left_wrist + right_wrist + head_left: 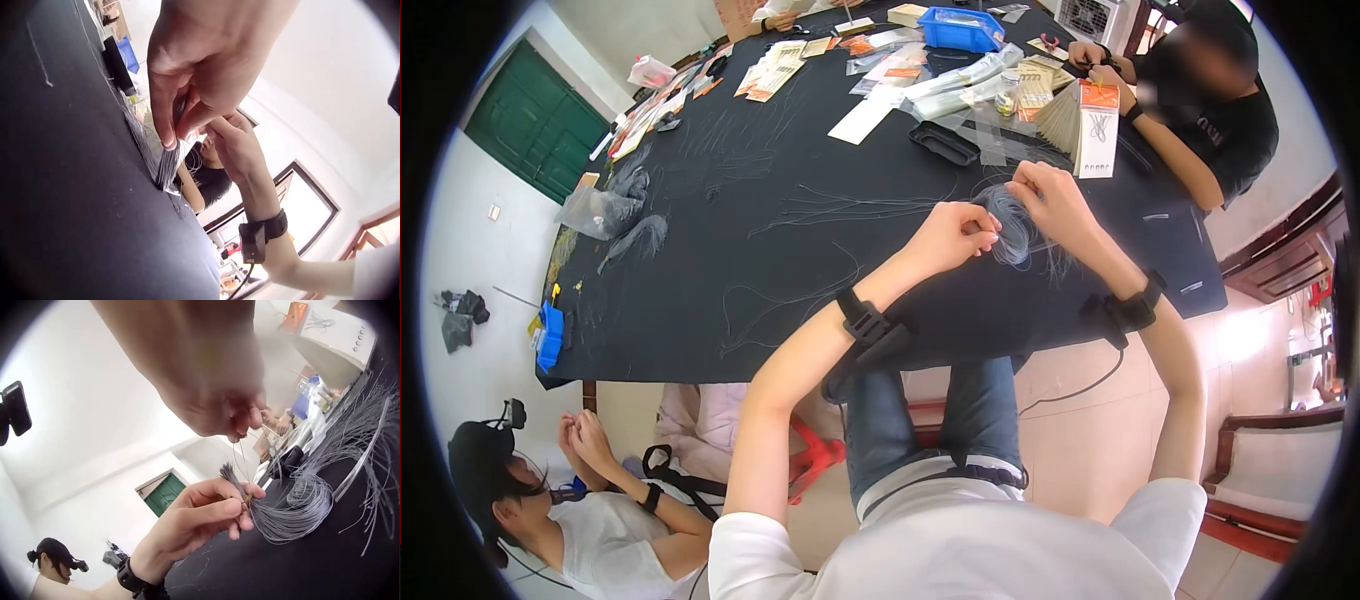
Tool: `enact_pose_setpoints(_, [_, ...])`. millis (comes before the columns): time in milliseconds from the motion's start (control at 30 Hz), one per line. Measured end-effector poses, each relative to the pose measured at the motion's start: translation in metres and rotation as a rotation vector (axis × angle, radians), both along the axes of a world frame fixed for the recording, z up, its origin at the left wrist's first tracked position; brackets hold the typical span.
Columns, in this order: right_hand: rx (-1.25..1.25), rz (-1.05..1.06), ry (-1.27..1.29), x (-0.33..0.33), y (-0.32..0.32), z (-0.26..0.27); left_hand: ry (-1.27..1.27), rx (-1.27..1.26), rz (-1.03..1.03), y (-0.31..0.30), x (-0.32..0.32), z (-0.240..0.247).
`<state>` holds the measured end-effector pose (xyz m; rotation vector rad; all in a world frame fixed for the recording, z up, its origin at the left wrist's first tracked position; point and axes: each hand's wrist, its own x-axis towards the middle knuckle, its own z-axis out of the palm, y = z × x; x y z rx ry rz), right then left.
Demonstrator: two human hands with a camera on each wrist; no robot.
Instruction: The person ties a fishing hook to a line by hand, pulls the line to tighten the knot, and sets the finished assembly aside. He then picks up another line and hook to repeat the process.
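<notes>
In the right wrist view, my left hand [197, 515] pinches a bundle of fine grey line [294, 515] between thumb and fingers. A small yellow band [248, 498] wraps the bundle at those fingertips. The cut ends [229, 474] stick up past the fingers, and the long part curves in a loop over the black table. Above it, my right hand [1050, 200] has its fingertips drawn together on a thin strand [242, 459] that runs down to the band. In the left wrist view, the bundle [167, 169] hangs below my left fingertips.
Loose line [840, 208] lies left of my hands on the black table [700, 250]. A black tray [944, 143], a stack of cards [1095, 140] and a blue bin [963, 30] stand beyond. One person [1220, 110] works at the right; another [600, 520] sits at the lower left.
</notes>
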<state>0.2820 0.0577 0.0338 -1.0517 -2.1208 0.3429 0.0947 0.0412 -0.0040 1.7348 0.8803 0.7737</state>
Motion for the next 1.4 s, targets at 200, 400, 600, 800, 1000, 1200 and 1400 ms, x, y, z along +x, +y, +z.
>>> enact_pose_setpoints(200, [0.294, -0.081, -0.124, 0.024, 0.017, 0.006, -0.041, 0.004, 0.077, 0.011, 0.021, -0.003])
enact_pose_setpoints(400, [0.388, -0.212, -0.117, 0.044, 0.025, 0.021, -0.188, -0.025, 0.12, 0.022, 0.041, -0.002])
enact_pose_setpoints(600, [0.515, -0.232, -0.138, 0.066, 0.025, 0.029, 0.009, -0.03, 0.099, 0.019, 0.046, 0.008])
enact_pose_setpoints(800, [0.225, -0.343, 0.265, 0.097, 0.02, 0.065, -0.135, -0.135, 0.142, 0.016, 0.045, -0.017])
enact_pose_setpoints(1000, [0.167, -0.253, 0.552, 0.107, 0.02, 0.098, -0.111, -0.11, 0.15, 0.03, 0.078, -0.017])
enact_pose_setpoints(1200, [0.275, -0.246, 0.892, 0.083, -0.019, 0.192, -0.171, -0.235, 0.084, 0.051, 0.119, -0.038])
enact_pose_setpoints(1400, [-0.016, -0.192, 0.673, 0.069, -0.004, 0.185, -0.136, -0.197, 0.021, 0.044, 0.121, -0.024])
